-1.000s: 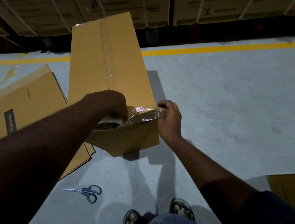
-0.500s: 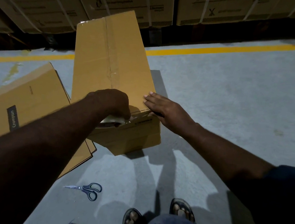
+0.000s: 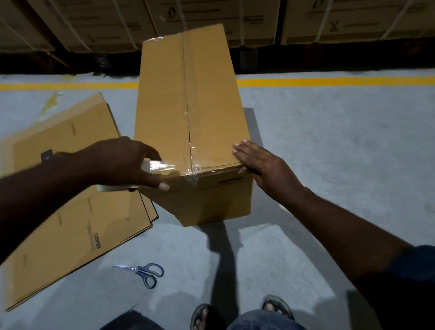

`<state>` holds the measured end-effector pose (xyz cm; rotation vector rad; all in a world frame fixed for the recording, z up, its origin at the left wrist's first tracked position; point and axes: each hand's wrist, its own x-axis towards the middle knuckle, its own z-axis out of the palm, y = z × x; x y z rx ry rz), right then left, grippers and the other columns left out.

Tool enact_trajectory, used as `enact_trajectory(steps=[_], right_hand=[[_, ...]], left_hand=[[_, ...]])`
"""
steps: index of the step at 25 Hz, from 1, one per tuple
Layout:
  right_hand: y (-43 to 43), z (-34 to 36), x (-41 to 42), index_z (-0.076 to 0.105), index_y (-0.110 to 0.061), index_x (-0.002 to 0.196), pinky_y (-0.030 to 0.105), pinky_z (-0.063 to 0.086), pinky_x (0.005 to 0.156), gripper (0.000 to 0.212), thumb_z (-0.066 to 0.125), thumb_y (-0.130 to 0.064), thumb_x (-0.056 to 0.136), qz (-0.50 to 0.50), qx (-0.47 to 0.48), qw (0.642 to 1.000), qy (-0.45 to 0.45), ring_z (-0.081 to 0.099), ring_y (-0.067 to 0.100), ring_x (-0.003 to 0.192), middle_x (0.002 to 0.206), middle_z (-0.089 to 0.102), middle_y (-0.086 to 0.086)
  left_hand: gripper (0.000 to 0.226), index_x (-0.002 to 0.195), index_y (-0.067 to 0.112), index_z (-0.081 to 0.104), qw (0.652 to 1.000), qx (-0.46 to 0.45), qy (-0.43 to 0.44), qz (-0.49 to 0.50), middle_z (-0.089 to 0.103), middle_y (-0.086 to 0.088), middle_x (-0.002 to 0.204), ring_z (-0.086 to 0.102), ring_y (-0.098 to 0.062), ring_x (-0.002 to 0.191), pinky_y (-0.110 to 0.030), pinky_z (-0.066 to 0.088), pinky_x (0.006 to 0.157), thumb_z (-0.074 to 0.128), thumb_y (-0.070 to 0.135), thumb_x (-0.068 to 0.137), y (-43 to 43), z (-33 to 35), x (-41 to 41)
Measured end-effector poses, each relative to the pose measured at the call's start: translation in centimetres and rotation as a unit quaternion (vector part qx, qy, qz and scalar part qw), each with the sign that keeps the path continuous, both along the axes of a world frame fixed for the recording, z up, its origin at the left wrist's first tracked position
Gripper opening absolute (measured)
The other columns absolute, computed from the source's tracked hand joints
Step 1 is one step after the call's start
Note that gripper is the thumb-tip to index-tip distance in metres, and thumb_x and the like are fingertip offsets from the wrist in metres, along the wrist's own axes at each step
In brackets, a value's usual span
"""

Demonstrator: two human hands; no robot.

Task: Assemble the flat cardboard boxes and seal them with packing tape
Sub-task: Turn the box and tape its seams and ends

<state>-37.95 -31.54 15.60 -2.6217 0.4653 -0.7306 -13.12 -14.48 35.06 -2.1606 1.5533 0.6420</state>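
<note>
On the grey floor ahead of the feet stands the assembled cardboard box, clear tape along its top seam. Left hand grips the packing tape roll at its near edge; right hand lies flat, fingers straight, on the near right corner. Best, I judge: pull tape taut, smooth it down. Print on the flat cartons is unreadable.

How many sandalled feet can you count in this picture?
2. The left foot is near the bottom edge, partly hidden by a knee. The right foot is just right of it, slightly farther forward.
</note>
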Motion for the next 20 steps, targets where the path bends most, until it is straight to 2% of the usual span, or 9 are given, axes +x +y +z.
enact_trajectory(steps=[3,7,11,13,17,20], right_hand=[[0.2,0.3,0.1,0.057,-0.014,0.141,0.037,0.043,0.112,0.051,0.07,-0.009,0.092,-0.012,0.001,1.0,0.012,0.04,0.018,0.144,0.15,0.052,0.002],[1.2,1.6,0.4,0.057,-0.009,0.14,0.039,0.042,0.113,0.048,0.067,-0.022,0.095,-0.032,-0.03,0.997,0.058,0.044,0.026,0.142,0.147,0.053,0.009],[2.9,3.1,2.0,0.051,-0.005,0.141,0.05,0.041,0.109,0.061,0.041,-0.05,0.102,-0.069,-0.126,0.979,0.144,0.047,0.036,0.133,0.144,0.052,0.017],[3.7,3.1,3.1,0.043,-0.004,0.146,0.054,0.036,0.111,0.067,0.029,-0.053,0.103,-0.079,-0.157,0.969,0.175,0.043,0.036,0.136,0.149,0.047,0.018],[4.3,2.5,5.9,0.036,-0.005,0.152,0.053,0.027,0.119,0.066,0.021,-0.049,0.105,-0.012,-0.168,0.965,0.204,0.032,0.033,0.147,0.158,0.035,0.018],[3.9,1.8,7.3,0.037,-0.004,0.151,0.05,0.029,0.119,0.058,0.034,-0.04,0.107,0.003,-0.193,0.962,0.195,0.034,0.034,0.146,0.158,0.036,0.019]], left_hand=[[0.09,0.135,0.032,0.054,0.999,0.014,-0.02,0.031,0.066,0.003,0.11,0.055,-0.012,0.09,-0.029,0.047,0.078,0.061,0.084,0.061,0.5,-1.7,1.2],[0.084,0.131,0.022,0.047,0.997,0.017,-0.05,0.047,0.063,-0.004,0.111,0.052,-0.015,0.09,-0.03,0.042,0.071,0.069,0.074,0.069,-0.3,-3.8,1.1],[0.086,0.135,0.015,0.044,0.995,0.018,-0.098,0.027,0.062,-0.007,0.123,0.053,-0.018,0.095,-0.03,0.042,0.071,0.07,0.071,0.075,-0.7,-5.1,0.8],[0.083,0.134,0.012,0.047,0.993,0.008,-0.117,0.013,0.063,-0.007,0.119,0.054,-0.018,0.093,-0.03,0.041,0.069,0.071,0.068,0.077,-0.9,-5.5,0.6],[0.073,0.126,0.012,0.055,0.992,-0.004,-0.125,0.016,0.063,-0.004,0.102,0.054,-0.017,0.087,-0.03,0.04,0.065,0.07,0.066,0.079,-1.1,-5.7,0.6],[0.066,0.121,0.011,0.056,0.988,-0.021,-0.15,0.013,0.055,-0.002,0.089,0.055,-0.018,0.083,-0.032,0.043,0.066,0.068,0.063,0.083,-1.2,-5.9,0.3]])
